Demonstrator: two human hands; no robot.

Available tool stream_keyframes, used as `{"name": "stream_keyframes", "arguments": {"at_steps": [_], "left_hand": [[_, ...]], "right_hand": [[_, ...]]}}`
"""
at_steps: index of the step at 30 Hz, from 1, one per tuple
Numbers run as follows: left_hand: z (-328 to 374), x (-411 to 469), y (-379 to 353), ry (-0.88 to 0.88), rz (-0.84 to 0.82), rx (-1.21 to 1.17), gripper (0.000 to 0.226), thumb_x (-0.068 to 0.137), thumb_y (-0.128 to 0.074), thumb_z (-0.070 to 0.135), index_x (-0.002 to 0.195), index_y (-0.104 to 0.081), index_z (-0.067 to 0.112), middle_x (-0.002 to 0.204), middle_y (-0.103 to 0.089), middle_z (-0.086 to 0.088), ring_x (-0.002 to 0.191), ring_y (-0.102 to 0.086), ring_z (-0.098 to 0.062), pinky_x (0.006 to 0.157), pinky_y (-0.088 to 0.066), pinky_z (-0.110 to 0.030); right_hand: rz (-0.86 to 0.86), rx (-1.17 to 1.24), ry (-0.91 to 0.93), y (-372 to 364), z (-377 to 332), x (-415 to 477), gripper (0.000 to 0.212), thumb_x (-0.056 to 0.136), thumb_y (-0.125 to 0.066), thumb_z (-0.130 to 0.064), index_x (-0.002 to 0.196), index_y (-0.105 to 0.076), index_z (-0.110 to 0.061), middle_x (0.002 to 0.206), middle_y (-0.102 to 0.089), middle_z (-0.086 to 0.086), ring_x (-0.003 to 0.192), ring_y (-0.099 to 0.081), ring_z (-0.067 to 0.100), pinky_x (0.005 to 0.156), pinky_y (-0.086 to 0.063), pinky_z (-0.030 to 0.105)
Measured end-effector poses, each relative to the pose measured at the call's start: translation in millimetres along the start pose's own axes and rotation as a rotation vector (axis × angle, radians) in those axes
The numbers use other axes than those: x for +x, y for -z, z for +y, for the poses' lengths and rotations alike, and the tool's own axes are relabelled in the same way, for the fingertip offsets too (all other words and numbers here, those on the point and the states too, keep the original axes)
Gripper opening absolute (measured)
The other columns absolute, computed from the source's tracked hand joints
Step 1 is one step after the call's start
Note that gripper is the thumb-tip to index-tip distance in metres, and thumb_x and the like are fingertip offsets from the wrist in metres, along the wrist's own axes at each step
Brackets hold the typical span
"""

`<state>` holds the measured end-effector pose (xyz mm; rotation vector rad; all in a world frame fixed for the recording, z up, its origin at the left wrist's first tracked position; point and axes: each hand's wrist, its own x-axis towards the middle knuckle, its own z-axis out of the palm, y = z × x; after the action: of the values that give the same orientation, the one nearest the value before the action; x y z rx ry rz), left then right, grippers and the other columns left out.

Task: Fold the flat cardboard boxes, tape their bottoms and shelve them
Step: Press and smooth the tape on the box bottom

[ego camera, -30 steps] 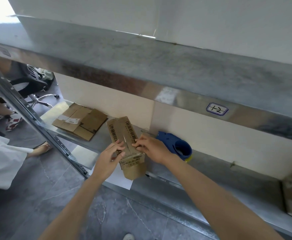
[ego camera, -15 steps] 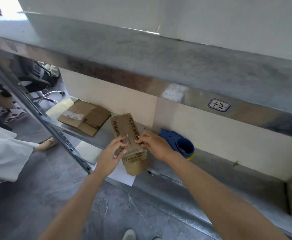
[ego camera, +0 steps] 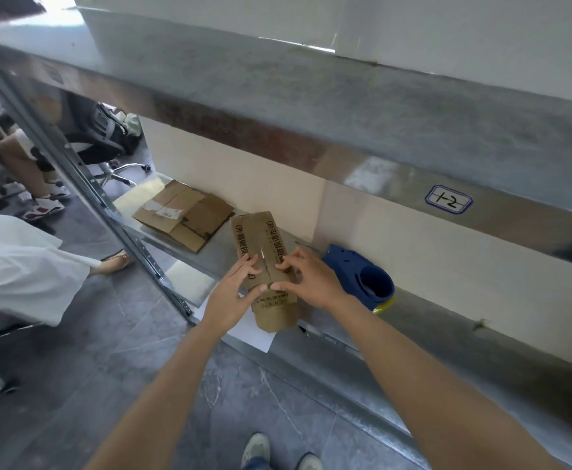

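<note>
A small brown cardboard box (ego camera: pixel 260 239) with printed characters stands folded up on the metal shelf (ego camera: pixel 447 337), its two bottom flaps facing me and meeting at a centre seam. My left hand (ego camera: pixel 235 295) grips the box's near left edge, fingers on the left flap and thumb under the corner. My right hand (ego camera: pixel 308 281) grips the near right edge, fingers pressing the right flap down. A blue tape dispenser (ego camera: pixel 362 276) lies on the shelf just right of my right hand. A stack of flat cardboard boxes (ego camera: pixel 184 218) lies at the shelf's left end.
A second metal shelf (ego camera: pixel 345 106) runs overhead with a label (ego camera: pixel 449 200) on its front lip. A white paper sheet (ego camera: pixel 257 337) hangs over the shelf edge under the box. People and an office chair (ego camera: pixel 108 154) are on the left beyond the upright post.
Both hands have slid toward the near end of the box and closed in on the seam. The view has shifted slightly.
</note>
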<state>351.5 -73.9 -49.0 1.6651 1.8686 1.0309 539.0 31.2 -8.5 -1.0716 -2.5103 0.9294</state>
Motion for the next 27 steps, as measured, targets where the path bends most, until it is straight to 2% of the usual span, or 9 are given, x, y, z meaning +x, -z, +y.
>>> {"name": "stream_keyframes", "arguments": {"at_steps": [3,6,8,12,14,17,20,24,27], "left_hand": [[3,0,3,0.016,-0.008,0.032,0.028,0.091,-0.067,0.036,0.112,-0.063,0.018,0.147,-0.044,0.014,0.142,-0.027,0.002,0.101,-0.021,0.001],[4,1,8,-0.015,-0.034,0.087,0.03,0.092,-0.067,0.037,0.113,-0.064,0.016,0.149,-0.045,0.009,0.142,-0.028,-0.001,0.108,-0.024,-0.014],[5,2,11,-0.035,-0.058,0.122,0.032,0.092,-0.067,0.038,0.114,-0.064,0.016,0.15,-0.046,0.007,0.141,-0.029,-0.002,0.11,-0.024,-0.019],[-1,8,20,-0.115,-0.095,0.216,0.058,0.086,-0.051,0.07,0.11,-0.066,0.02,0.143,-0.054,0.006,0.136,-0.042,-0.011,0.105,-0.039,-0.032],[-7,15,26,-0.148,-0.104,0.278,0.059,0.082,-0.047,0.075,0.109,-0.066,0.025,0.137,-0.058,0.009,0.127,-0.048,-0.012,0.097,-0.045,-0.04],[-11,29,36,-0.205,-0.16,0.325,0.053,0.083,-0.046,0.071,0.11,-0.066,0.03,0.126,-0.059,0.015,0.116,-0.047,-0.007,0.09,-0.038,-0.037],[-17,46,51,-0.264,-0.226,0.267,0.049,0.086,-0.045,0.066,0.114,-0.063,0.032,0.122,-0.057,0.017,0.114,-0.046,-0.004,0.091,-0.036,-0.035],[-39,77,73,-0.348,-0.26,0.205,0.037,0.087,-0.05,0.049,0.119,-0.06,0.033,0.125,-0.061,0.011,0.116,-0.055,-0.015,0.095,-0.047,-0.049],[-58,98,84,-0.376,-0.244,0.218,0.05,0.079,-0.06,0.032,0.129,-0.056,0.031,0.137,-0.055,0.005,0.122,-0.052,-0.026,0.098,-0.045,-0.055]], "right_hand": [[0.018,-0.05,0.014,-3,-3,0,0.046,0.08,-0.076,-0.048,0.114,-0.063,-0.021,0.11,-0.048,-0.008,0.102,-0.05,0.014,0.079,-0.048,0.035],[0.012,-0.092,0.033,0,-4,2,0.048,0.078,-0.076,-0.052,0.113,-0.062,-0.021,0.107,-0.046,-0.01,0.101,-0.05,0.016,0.079,-0.049,0.037],[-0.011,-0.091,0.027,2,-4,1,0.053,0.074,-0.078,-0.054,0.113,-0.062,-0.022,0.107,-0.046,-0.011,0.099,-0.05,0.015,0.078,-0.048,0.036],[-0.031,-0.12,0.016,2,-10,2,0.049,0.074,-0.08,-0.048,0.112,-0.062,-0.022,0.109,-0.048,-0.012,0.1,-0.05,0.014,0.08,-0.047,0.034],[-0.045,-0.172,0.025,3,-13,1,0.049,0.078,-0.076,-0.048,0.117,-0.062,-0.021,0.112,-0.05,-0.01,0.103,-0.049,0.014,0.082,-0.045,0.034],[-0.045,-0.24,0.032,0,-13,-3,0.053,0.083,-0.071,-0.048,0.126,-0.062,-0.018,0.123,-0.055,-0.003,0.11,-0.05,0.018,0.084,-0.044,0.034],[0.011,-0.232,-0.013,-8,-15,-9,0.051,0.085,-0.071,-0.043,0.129,-0.061,-0.018,0.132,-0.057,-0.001,0.117,-0.053,0.021,0.091,-0.046,0.037],[0.095,-0.275,-0.119,-18,-25,-15,0.046,0.086,-0.073,-0.032,0.13,-0.062,-0.021,0.143,-0.053,-0.005,0.123,-0.052,0.023,0.099,-0.043,0.038],[0.176,-0.288,-0.177,-25,-35,-19,0.039,0.085,-0.075,-0.024,0.123,-0.067,-0.021,0.143,-0.055,-0.005,0.123,-0.053,0.025,0.098,-0.045,0.042]]}}
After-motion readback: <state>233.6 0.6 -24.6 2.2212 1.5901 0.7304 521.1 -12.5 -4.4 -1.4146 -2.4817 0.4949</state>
